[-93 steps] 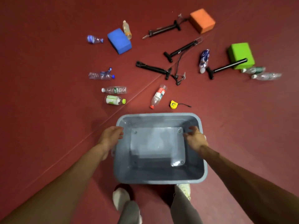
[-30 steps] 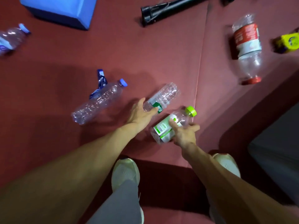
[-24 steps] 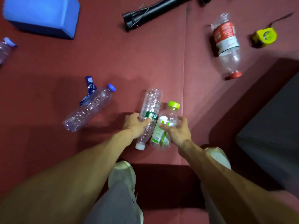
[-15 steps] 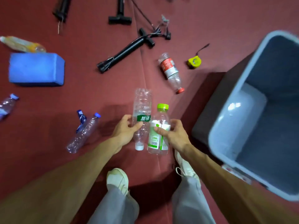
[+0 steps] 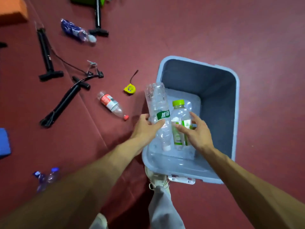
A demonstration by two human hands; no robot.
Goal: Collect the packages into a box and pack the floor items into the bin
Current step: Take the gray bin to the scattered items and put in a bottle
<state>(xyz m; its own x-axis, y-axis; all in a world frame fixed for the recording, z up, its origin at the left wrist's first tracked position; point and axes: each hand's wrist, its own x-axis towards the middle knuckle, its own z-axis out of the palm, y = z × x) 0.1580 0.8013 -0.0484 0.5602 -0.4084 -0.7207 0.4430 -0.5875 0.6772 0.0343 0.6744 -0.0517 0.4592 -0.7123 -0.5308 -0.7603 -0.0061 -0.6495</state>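
I've got both hands over the grey bin [image 5: 236, 103] now. My left hand [image 5: 145, 128] grips the clear bottle with the green band [image 5: 156, 103], fingers [image 5: 143, 116] wrapped round its middle. It hangs cap down, and its base pokes out over the bin's left rim. My right hand [image 5: 197, 134] holds the green-capped bottle [image 5: 180, 113], thumb and fingers curled round the label. That one sits wholly inside the rim line, cap pointing away from me, right beside the clear one.

Under them the bin's bottom shows bare, with open room toward the far wall and the right wall. The red floor [image 5: 214, 30] right of the bin is open. On the left it's tighter. The yellow tape measure [image 5: 129, 88] lies just beside the left rim, the red-label bottle [image 5: 109, 103] is near it, and the black pump [image 5: 62, 103] lies further out. My shoe [image 5: 156, 177] sits at the bin's near-left corner.
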